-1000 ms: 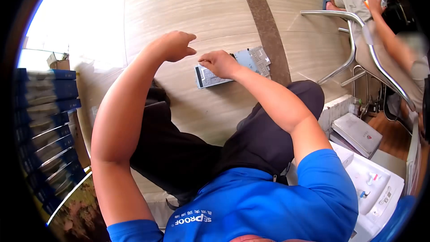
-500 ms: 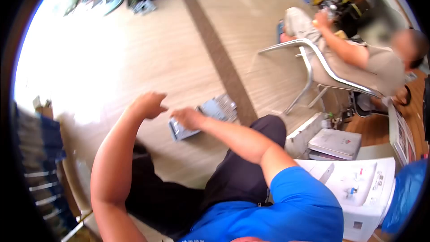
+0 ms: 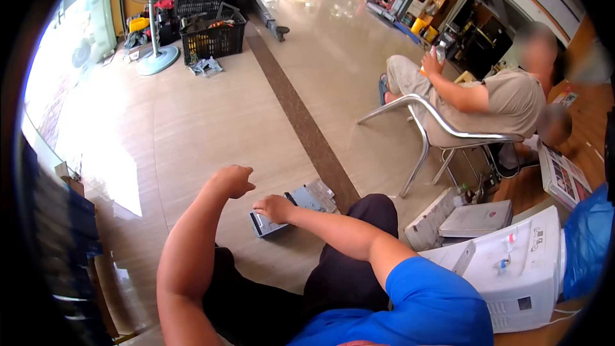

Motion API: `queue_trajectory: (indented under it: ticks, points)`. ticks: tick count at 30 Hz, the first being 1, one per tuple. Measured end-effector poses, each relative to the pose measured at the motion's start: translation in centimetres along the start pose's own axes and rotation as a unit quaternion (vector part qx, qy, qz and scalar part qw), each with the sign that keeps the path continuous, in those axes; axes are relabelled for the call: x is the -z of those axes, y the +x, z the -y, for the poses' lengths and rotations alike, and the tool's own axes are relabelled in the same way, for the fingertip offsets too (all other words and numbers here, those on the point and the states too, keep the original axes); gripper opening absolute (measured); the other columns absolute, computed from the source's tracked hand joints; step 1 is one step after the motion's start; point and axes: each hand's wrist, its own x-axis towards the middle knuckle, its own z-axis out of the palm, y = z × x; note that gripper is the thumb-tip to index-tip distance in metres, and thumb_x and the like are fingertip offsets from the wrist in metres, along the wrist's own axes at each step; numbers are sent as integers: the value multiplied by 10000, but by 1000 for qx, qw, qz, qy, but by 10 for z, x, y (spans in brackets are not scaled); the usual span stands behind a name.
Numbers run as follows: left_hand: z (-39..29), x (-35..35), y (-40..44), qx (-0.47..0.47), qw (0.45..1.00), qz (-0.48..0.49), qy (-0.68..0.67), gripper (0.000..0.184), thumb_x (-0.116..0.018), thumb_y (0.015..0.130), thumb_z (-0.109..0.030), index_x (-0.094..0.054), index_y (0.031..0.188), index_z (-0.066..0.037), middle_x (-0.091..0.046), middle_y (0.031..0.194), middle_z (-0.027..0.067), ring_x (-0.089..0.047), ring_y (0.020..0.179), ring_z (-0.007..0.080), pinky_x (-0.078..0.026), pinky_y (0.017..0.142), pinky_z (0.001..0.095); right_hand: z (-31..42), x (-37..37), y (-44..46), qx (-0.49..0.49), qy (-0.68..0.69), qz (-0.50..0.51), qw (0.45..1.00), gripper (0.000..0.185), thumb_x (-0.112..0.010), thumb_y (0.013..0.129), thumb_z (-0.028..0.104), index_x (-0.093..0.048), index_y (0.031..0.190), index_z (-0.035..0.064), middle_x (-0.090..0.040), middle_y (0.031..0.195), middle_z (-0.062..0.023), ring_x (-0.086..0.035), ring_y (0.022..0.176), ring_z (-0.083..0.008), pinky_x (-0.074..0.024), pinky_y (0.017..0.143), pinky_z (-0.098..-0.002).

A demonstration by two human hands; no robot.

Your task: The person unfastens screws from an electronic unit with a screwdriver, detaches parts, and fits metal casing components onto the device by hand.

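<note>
"Pale, glossy floor tiles spread out beyond both hands, and a brown strip runs across them. What stands at the far end?"

"A pedestal fan stands past the left hand, with a black plastic crate just beside it."

"And the metal casing?"

"That flat metal casing lies on the floor under the right hand, its slotted end reaching out to the right of that hand."

"Is the person gripping it?"

"One cannot tell. The right hand's fingers curve down over the casing's left part, but their tips are too small to read. The left hand hangs over the tiles, near the right hand but apart from it, its thumb parted from the fingers and nothing visible between them."

"Who sits off to the right?"

"Someone in a beige shirt, on a tubular metal chair, well away from the right hand, holding a clear bottle. Nearer, right of the person's right arm, is a white water dispenser with red and blue taps."
</note>
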Motion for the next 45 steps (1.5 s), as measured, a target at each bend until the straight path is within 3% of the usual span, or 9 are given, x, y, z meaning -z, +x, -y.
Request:
queue_trajectory:
  ticks: [6, 8, 14, 18, 20, 21, 23, 34, 45]
  points:
    - [-16, 8, -6, -26, 999, -21, 16, 446, -652, 873, -361, -590, 1202, -68, -621, 1205, 157, -573, 1136, 341, -481, 925, 440, -11, -15, -11, -9, -39, 11, 999, 241, -539, 915, 245, -663, 1059, 96, -676, 963, -168, -627, 911, -374, -485, 809, -464]
    - [-26, 8, -4, -40, 999, 7, 0, 559, -609, 896, -386, -487, 1360, -99, -581, 1280, 161, -537, 1195, 334, -456, 969, 440, -4, -12, -12, -21, -57, 17, 998, 238, -553, 901, 232, -672, 1064, 105, -676, 979, -170, -628, 919, -369, -486, 814, -463]
    - [-64, 6, 3, -91, 995, 25, -3, 558, -633, 880, -366, -498, 1347, -92, -599, 1248, 169, -544, 1181, 342, -465, 945, 447, 5, 4, -12, -65, -60, 53, 995, 262, -551, 909, 259, -677, 1095, 123, -680, 1031, -158, -636, 951, -348, -491, 849, -456]
    - [-63, -7, 10, -135, 991, -21, -5, 552, -659, 852, -346, -523, 1320, -88, -619, 1204, 182, -562, 1147, 354, -477, 922, 443, 19, 17, -10, -78, -37, 11, 996, 220, -574, 872, 208, -687, 1011, 83, -679, 932, -175, -634, 914, -364, -492, 822, -472]
    - [-64, 7, -3, -118, 993, -7, -14, 557, -672, 833, -331, -531, 1312, -83, -613, 1211, 190, -561, 1147, 355, -477, 926, 434, 33, 35, -5, -103, -86, 121, 984, 265, -540, 911, 261, -676, 1091, 123, -669, 1071, -149, -628, 984, -345, -483, 875, -452]
    - [-65, 13, -11, -105, 994, -7, -15, 560, -675, 829, -326, -533, 1309, -76, -611, 1213, 193, -561, 1148, 355, -475, 932, 431, 24, 31, -2, -120, -82, 110, 983, 265, -540, 911, 261, -676, 1091, 123, -669, 1071, -149, -628, 984, -345, -483, 875, -452]
    - [-55, 10, -11, -97, 995, -26, -16, 515, -662, 832, -330, -557, 1263, -69, -614, 1207, 187, -562, 1148, 350, -476, 935, 431, -3, 12, 9, -24, -42, 87, 995, 259, -544, 905, 271, -679, 1064, 118, -669, 1053, -144, -618, 1001, -344, -475, 888, -450]
    - [-10, -5, -14, -54, 998, 11, -18, 507, -663, 839, -335, -554, 1254, -66, -614, 1191, 194, -564, 1135, 346, -478, 917, 435, -11, 1, 19, 15, 31, 57, 998, 266, -540, 898, 283, -691, 1006, 93, -691, 929, -161, -640, 918, -355, -485, 845, -442]
    - [16, -20, 6, 16, 995, 97, -1, 558, -659, 855, -351, -528, 1309, -56, -592, 1240, 208, -535, 1177, 365, -443, 974, 440, -34, 8, 24, -27, 150, 22, 988, 283, -620, 861, 321, -711, 982, 82, -699, 926, -162, -660, 893, -342, -513, 809, -424]
